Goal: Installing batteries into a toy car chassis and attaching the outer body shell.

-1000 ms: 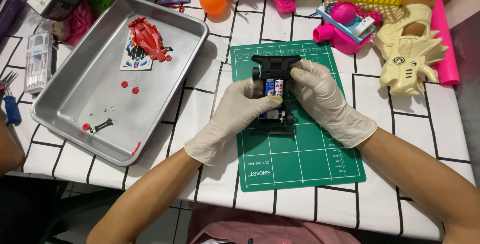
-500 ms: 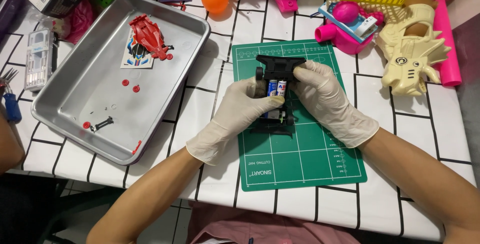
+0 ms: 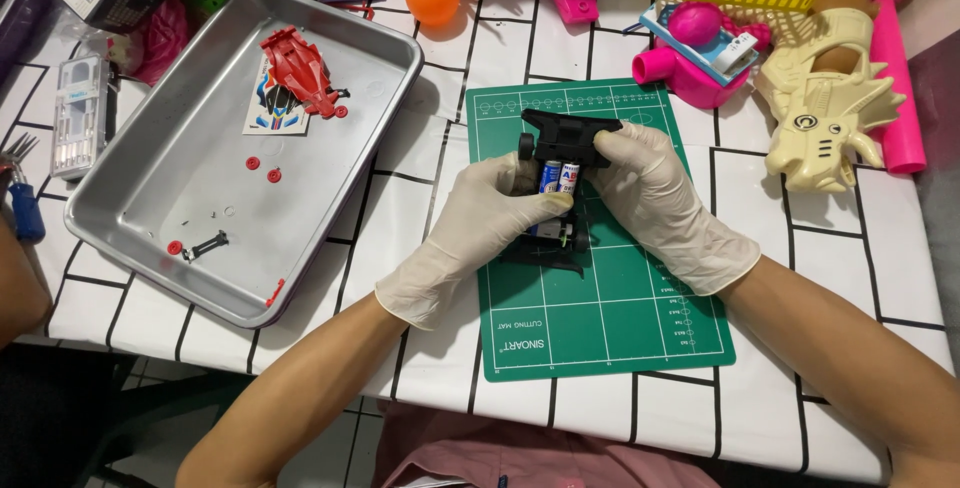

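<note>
flanking the green mat: a metal tray with a red car shell to the left, a cream toy to the right. left hand and right hand, both gloved, have fingers curled around a black chassis with batteries, held over the mat.

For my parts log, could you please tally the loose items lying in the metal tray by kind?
Red car body: 1
Sticker sheet: 1
Small red round parts: 3
Black part: 1
Total: 6, not counting specks too small to tell in the tray.
</note>
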